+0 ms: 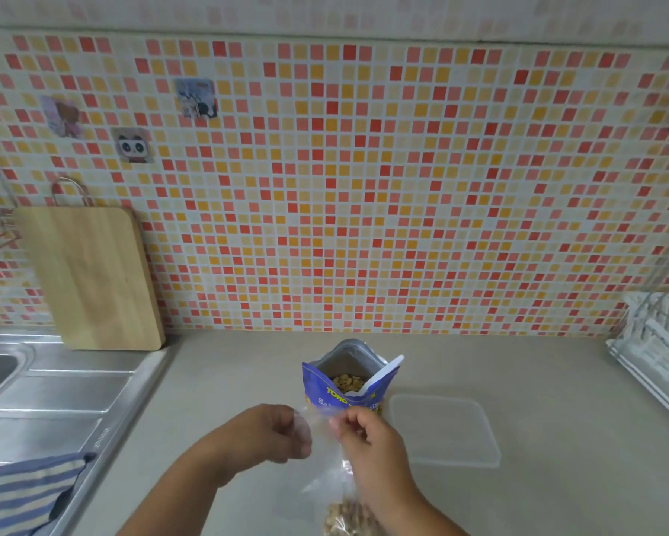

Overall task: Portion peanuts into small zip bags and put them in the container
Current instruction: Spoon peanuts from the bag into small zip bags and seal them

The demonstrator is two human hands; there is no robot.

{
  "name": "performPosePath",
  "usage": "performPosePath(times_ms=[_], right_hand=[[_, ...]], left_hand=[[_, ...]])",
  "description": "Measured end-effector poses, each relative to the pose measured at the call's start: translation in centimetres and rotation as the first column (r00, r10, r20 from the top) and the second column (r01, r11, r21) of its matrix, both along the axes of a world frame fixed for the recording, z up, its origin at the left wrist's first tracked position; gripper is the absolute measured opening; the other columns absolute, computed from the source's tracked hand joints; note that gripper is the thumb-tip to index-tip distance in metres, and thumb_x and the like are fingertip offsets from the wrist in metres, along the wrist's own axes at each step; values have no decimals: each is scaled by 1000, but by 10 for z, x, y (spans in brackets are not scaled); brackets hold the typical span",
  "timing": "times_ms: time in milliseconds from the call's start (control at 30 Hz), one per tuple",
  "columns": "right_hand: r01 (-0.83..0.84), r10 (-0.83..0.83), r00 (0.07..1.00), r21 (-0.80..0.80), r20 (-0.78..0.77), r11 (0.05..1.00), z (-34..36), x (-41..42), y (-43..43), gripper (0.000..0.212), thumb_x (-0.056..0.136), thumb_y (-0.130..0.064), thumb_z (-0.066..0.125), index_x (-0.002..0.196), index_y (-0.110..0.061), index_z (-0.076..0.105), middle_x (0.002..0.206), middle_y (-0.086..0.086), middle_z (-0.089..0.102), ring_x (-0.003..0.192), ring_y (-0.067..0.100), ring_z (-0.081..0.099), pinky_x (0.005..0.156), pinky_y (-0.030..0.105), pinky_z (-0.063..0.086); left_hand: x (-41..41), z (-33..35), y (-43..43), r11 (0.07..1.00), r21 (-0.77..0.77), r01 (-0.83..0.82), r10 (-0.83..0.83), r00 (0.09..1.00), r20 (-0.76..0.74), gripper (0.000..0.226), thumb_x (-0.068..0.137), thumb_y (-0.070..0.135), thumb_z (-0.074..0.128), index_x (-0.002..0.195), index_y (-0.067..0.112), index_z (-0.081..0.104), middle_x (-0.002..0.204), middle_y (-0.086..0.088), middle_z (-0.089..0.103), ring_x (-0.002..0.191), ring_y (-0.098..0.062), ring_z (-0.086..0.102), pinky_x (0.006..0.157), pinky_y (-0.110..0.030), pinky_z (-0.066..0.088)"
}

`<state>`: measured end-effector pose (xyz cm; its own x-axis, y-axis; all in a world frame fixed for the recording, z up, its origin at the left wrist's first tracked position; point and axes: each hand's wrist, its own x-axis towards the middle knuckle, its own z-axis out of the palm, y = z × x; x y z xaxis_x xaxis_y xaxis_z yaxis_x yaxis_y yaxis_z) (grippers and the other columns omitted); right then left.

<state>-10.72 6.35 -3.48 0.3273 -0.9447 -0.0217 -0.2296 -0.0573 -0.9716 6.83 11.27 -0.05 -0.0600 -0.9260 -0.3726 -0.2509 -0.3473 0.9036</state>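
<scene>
Kitchen setting: beige counter (224, 381) against a wall of small red, orange and yellow mosaic tiles (402, 187). Head view, looking forward and down.

Left side: stainless steel sink (47, 384) with draining ribs. A wooden cutting board (93, 276) leans upright against the tiles at the sink's back edge. A blue-and-white striped cloth (23, 493) lies on the sink's near edge. Three picture stickers on the wall above, one of them a panda sticker (134, 145). Right side: white dish rack (657, 342), partly out of view.

Centre of counter: blue peanut bag (321, 384) standing upright, top torn open, silver lining showing, peanuts (346, 382) visible inside. Just right of it lies a translucent container (441, 431), flat and rectangular with rounded corners; cannot tell whether this is the box with its lid on or the lid alone.

Hands: both raised in front of the blue bag, holding a small clear zip bag (323, 462) that hangs down between them. Left hand (275, 435) has its fingers curled, pinching the left part of the bag's top edge. Right hand (367, 439) pinches the right part of the same edge, knuckles toward the camera. Whether the zip is sealed cannot be told.

A portion of nuts (344, 516) fills the bottom of the zip bag, at the lower frame edge.
</scene>
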Motion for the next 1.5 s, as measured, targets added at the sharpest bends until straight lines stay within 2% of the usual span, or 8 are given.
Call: performPosePath(times_ms=[167,367,533,700,933,1233,1333,1500], right_hand=[[2,-1,1000,-52,15,999,41,-7,-16,18,85,-20,67,69,-27,67,66,-9,65,62,3,57,64,20,49],[108,-108,994,-119,0,987,67,-17,-27,4,88,-28,62,86,-31,63,91,-9,67,89,11,62,72,15,46],[29,-52,992,-192,-114,981,85,-20,-28,13,89,-26,60,80,-27,69,89,-10,68,79,-1,60,61,5,45],[-38,0,969,-151,-245,988,90,-18,-34,17,85,-20,57,81,-21,73,83,-4,72,81,10,65,72,21,51],[-137,98,952,-116,-291,984,100,-22,-41,32,88,-6,51,102,-26,72,86,-12,64,85,7,59,66,8,41],[-166,102,951,-203,-291,965,103,-23,-53,34,92,-13,49,83,-40,67,95,-19,65,96,2,59,78,9,44],[-255,-74,745,-385,-663,887,90,-22,-76,23,93,-26,48,104,-35,66,114,-9,59,109,15,49,93,26,45],[-324,44,299,-57,-953,944,83,-3,-98,30,87,-19,58,117,-18,63,105,6,62,95,24,59,79,29,46]], left_hand=[[-25,30,-13,981,-104,-164,148,978,-146,22,72,26,71,93,22,76,92,-3,75,83,-12,64,76,-22,49],[-48,37,-34,811,-490,-319,473,850,230,31,71,23,79,54,13,55,44,10,46,45,-4,39,47,-13,30],[-55,39,-42,744,-659,-110,540,679,497,39,72,15,71,54,28,39,54,8,44,54,-6,40,46,-16,26],[-55,39,-43,626,-753,203,560,554,615,13,60,15,60,60,20,48,58,8,52,57,-13,48,47,-14,29],[-54,49,-43,821,-548,162,280,722,633,82,65,51,74,136,41,34,124,32,35,117,3,27,105,-20,28],[-38,49,-44,805,-589,70,308,799,517,44,72,41,74,113,43,57,96,39,50,93,6,51,76,-3,35],[-33,44,-44,848,-530,-7,303,827,474,44,73,40,75,111,44,54,95,40,48,88,10,52,70,-3,38],[-28,40,-47,870,-492,-37,296,837,461,41,77,39,73,114,40,56,95,37,52,88,8,54,68,-4,41]])
